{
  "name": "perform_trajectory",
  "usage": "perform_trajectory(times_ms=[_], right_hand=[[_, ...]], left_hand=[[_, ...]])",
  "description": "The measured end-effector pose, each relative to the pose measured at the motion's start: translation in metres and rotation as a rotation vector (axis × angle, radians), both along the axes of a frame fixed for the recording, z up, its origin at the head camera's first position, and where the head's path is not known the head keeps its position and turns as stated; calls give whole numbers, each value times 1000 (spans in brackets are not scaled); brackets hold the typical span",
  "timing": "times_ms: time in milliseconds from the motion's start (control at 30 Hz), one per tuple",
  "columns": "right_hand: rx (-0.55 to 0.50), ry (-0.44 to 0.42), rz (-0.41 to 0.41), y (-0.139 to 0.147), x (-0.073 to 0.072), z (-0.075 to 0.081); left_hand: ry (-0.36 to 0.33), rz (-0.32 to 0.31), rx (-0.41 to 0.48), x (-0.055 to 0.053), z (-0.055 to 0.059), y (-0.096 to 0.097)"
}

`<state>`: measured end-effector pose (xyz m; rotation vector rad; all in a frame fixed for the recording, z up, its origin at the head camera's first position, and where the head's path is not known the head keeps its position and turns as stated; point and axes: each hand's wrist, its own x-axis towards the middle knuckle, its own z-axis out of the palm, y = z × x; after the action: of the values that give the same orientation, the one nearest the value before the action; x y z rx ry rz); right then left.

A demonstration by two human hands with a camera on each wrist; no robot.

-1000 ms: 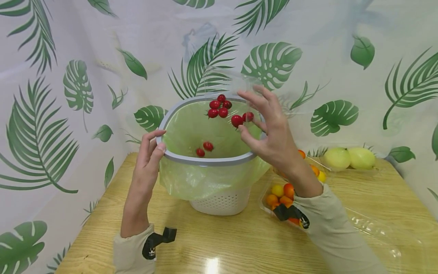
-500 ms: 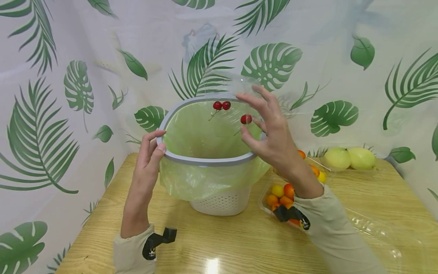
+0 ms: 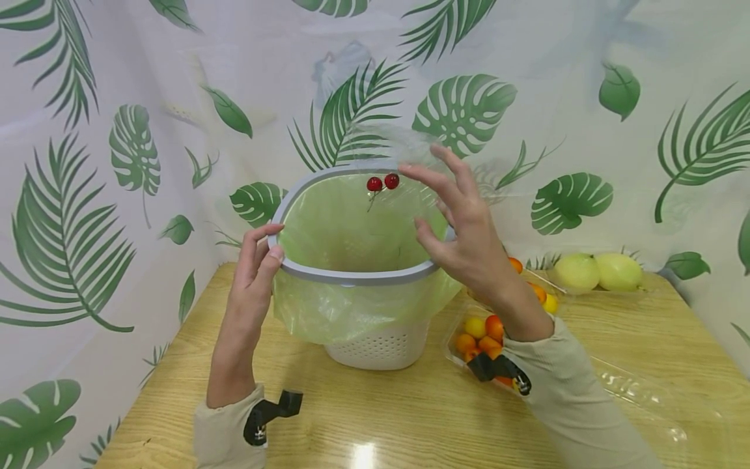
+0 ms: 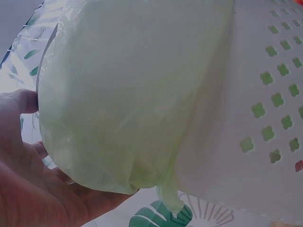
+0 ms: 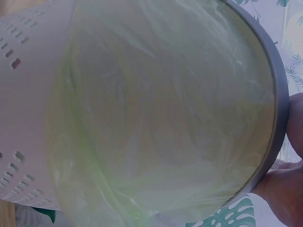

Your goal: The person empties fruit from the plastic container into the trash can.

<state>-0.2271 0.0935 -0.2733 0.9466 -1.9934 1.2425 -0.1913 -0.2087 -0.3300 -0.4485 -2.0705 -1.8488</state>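
Note:
A white perforated trash bin (image 3: 375, 348) with a grey rim stands on the table, lined with a pale green plastic bag (image 3: 351, 312) folded over its rim. My left hand (image 3: 256, 273) grips the rim at the left; its fingers also show in the left wrist view. Over the bin's back right side, my right hand (image 3: 465, 225) holds a faint clear plastic container (image 3: 387, 140), tipped toward the opening. Two red cherries (image 3: 374, 184) with stems are at the container, above the bin's mouth. The bin's bottom is hidden. In the right wrist view, parts of the right hand appear beside the rim.
A clear box of orange and yellow fruits (image 3: 483, 335) sits right of the bin, partly behind the right forearm. Two pale green fruits (image 3: 597, 271) lie at the back right. A clear plastic lid or tray (image 3: 644, 397) lies on the right of the table (image 3: 328, 417).
Several red cherries have dropped from the clear container into the bin, leaving two in view. My left hand has stayed on the rim; the right hand has barely moved.

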Motion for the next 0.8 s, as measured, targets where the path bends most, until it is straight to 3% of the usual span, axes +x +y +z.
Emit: perform_trajectory(times_ms=[433, 667, 800], right_hand=[[10, 79, -17, 0, -1, -1], [-37, -2, -11, 0, 1, -1], [-160, -99, 105, 2, 4, -2]], left_hand=[[10, -3, -3, 0, 0, 0], [15, 2, -7, -1, 1, 1], [6, 8, -10, 1, 0, 1]])
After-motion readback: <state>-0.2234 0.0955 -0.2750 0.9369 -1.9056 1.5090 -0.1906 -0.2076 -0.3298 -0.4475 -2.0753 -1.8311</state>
